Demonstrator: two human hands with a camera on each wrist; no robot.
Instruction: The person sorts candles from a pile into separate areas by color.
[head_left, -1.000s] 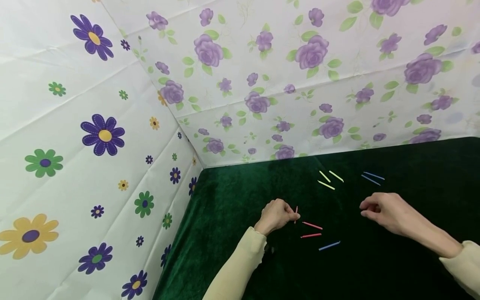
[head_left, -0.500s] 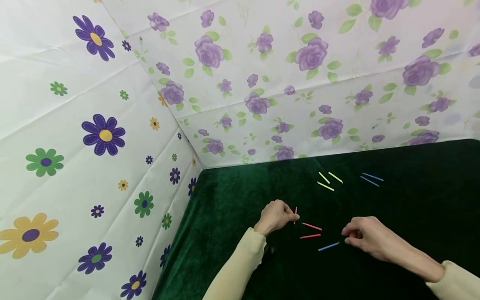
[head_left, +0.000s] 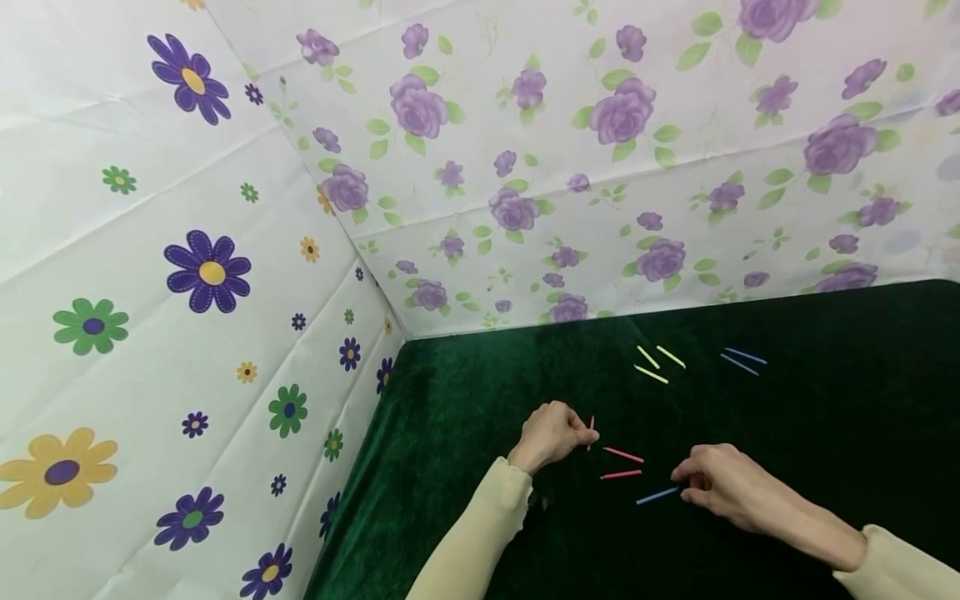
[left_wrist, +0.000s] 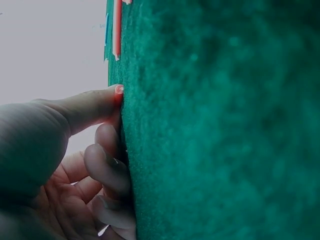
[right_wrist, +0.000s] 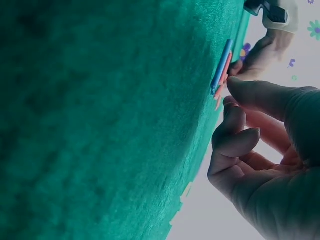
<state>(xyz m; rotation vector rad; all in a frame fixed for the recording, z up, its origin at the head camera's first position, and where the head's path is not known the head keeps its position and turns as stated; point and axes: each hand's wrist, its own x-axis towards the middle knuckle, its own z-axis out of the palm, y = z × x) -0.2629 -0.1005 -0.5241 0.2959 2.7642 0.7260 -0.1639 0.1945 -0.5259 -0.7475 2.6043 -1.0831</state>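
Note:
My left hand (head_left: 551,432) pinches a red candle (head_left: 591,423) between thumb and fingers, close over the green cloth; in the left wrist view the candle's tip (left_wrist: 119,89) shows at the thumb. Two more red candles (head_left: 622,454) lie just right of that hand. My right hand (head_left: 731,487) is at the right end of a blue candle (head_left: 656,497), its fingertips close to the tip. A small gap stands between the right thumb (right_wrist: 250,92) and curled forefinger in the right wrist view, with the blue candle (right_wrist: 222,66) lying beyond them.
A dark green velvet cloth (head_left: 465,383) covers the table. Three yellow candles (head_left: 651,374) lie toward the back, and two blue candles (head_left: 741,363) to their right. Flower-printed white sheets (head_left: 465,267) stand behind and on the left.
My right hand has come down and leftward from near the two back blue candles to the end of the front blue one. The left hand keeps its hold on the red candle, nearly still.

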